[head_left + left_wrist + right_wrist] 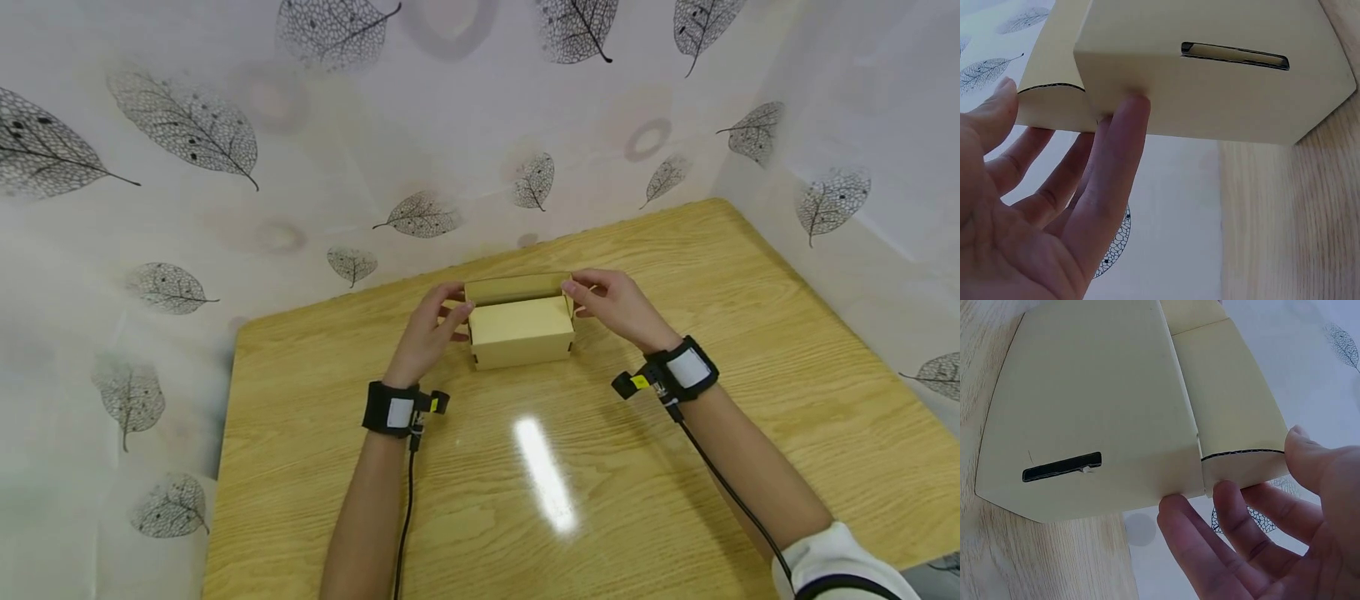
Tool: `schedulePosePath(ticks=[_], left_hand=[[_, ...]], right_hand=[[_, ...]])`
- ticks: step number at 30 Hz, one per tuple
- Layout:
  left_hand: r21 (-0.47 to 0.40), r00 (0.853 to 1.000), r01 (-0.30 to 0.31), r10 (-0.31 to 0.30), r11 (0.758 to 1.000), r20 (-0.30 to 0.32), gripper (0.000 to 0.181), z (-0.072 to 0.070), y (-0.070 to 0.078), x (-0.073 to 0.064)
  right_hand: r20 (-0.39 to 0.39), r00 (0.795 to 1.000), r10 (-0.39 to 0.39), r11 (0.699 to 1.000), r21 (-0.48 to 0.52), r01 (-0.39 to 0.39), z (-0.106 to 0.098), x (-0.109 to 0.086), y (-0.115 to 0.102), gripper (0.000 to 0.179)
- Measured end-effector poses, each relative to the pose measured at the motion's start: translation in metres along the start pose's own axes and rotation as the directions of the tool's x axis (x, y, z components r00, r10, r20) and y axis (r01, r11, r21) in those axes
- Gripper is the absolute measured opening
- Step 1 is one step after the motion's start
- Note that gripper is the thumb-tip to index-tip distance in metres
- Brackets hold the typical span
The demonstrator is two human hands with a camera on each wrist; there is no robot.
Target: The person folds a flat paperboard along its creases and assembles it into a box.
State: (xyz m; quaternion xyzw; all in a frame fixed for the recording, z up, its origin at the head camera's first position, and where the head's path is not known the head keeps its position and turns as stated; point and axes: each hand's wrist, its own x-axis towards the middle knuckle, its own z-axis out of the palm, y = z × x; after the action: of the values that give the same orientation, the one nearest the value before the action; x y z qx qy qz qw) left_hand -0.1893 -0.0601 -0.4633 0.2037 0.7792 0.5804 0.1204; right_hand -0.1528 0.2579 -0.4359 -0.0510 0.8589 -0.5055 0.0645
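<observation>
A small pale yellow cardboard box (522, 333) sits on the wooden table, its lid flap (513, 288) standing raised along the far side. At its left end, my left hand (426, 335) holds the flap's side, thumb at the edge and fingertips against the end wall. My right hand (621, 310) grips the right end in the same way. Both wrist views show a curved side tab, one in the left (1050, 106) and one in the right (1244, 465). A dark-edged slot (1235, 55) shows in the box's left end, and another slot (1062, 467) in its right end.
The wooden table (315, 467) meets a wall covering (465, 125) with leaf prints just behind the box. Each wrist wears a black strap with a small camera; a cable (731, 492) runs along the right forearm. Light glares off the table in front.
</observation>
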Motion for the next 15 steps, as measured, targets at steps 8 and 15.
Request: schedulePosePath(ticks=[8,15], left_hand=[[0.021,0.999,-0.019,0.019,1.0,0.04,0.048,-0.0048,0.0009,-0.0001],[0.026,1.0,-0.016,0.016,1.0,0.002,0.039,-0.0039,0.0049,-0.0027]], right_hand=[[0.014,1.0,0.003,1.0,-0.019,-0.002,0.0003,0.0006,-0.001,0.058],[-0.047,0.996,-0.069,0.997,-0.041,0.068,0.003,-0.0023,0.0005,0.043]])
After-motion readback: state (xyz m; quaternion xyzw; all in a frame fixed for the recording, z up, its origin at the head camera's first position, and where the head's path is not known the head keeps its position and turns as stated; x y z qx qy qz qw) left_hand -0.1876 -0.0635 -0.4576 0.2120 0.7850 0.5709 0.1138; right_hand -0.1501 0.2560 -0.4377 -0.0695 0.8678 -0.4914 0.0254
